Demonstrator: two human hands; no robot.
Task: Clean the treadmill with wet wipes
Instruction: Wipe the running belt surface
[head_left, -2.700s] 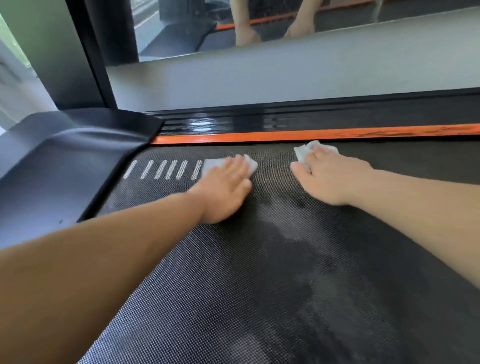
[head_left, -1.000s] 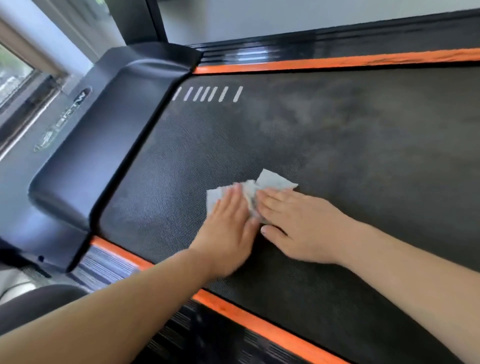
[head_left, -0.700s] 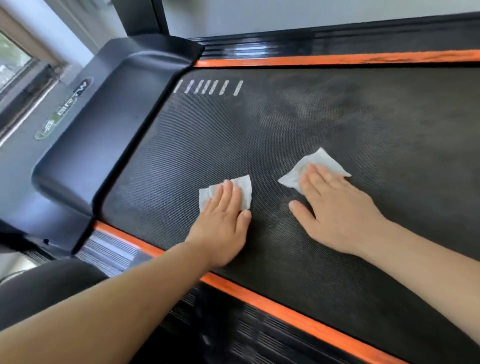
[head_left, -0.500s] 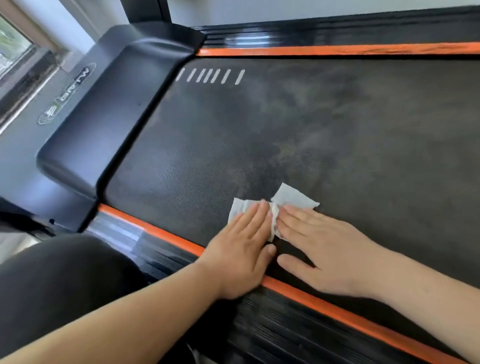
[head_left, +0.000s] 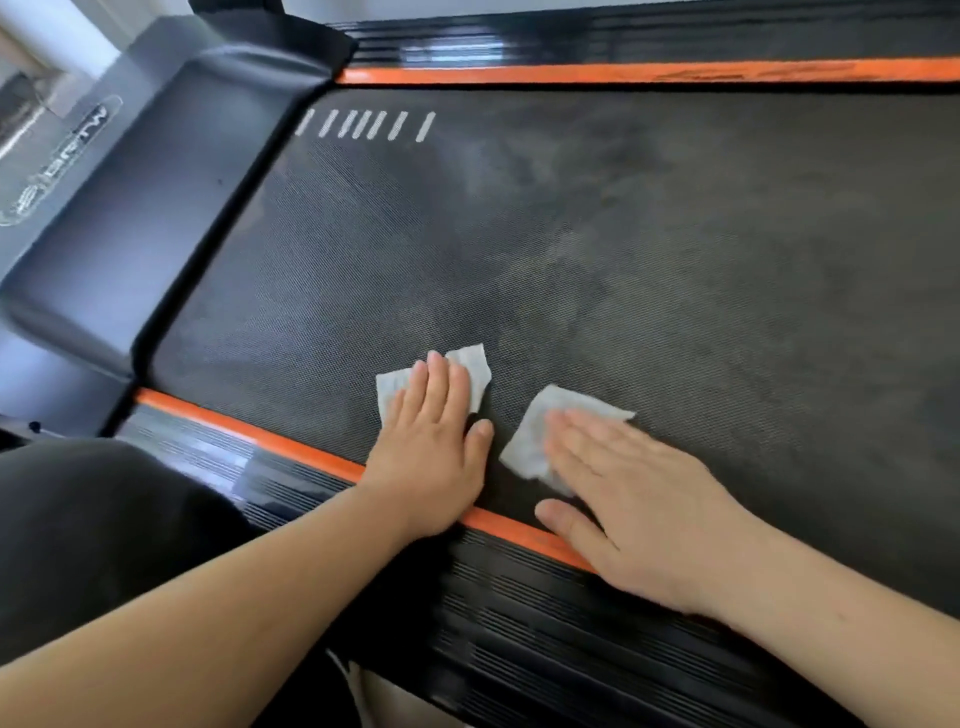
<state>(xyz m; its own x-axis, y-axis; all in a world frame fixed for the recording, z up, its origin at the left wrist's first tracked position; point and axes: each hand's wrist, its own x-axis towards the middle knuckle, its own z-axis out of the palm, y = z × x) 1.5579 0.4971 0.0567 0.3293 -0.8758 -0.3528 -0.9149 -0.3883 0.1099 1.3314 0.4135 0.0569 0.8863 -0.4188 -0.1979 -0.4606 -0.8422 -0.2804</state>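
The treadmill's black textured belt (head_left: 623, 249) fills the view, with damp, smeared patches across it. My left hand (head_left: 434, 447) lies flat with straight fingers, pressing a white wet wipe (head_left: 475, 366) onto the belt near its front edge. My right hand (head_left: 634, 499) also lies flat, its fingers pressing a second white wet wipe (head_left: 530, 441) just right of the first. The heel of each hand reaches the near orange stripe (head_left: 291, 441).
A black ribbed side rail (head_left: 545, 623) runs along the near edge below the orange stripe. A second orange stripe (head_left: 623, 73) and rail border the far side. The black motor cover (head_left: 145, 197) sits at the left. White dashes (head_left: 363, 124) mark the belt's far left.
Both hands wiped from the belt's far edge back to the near edge. In the last half second they have slid apart sideways, separating the two wipes that were touching.
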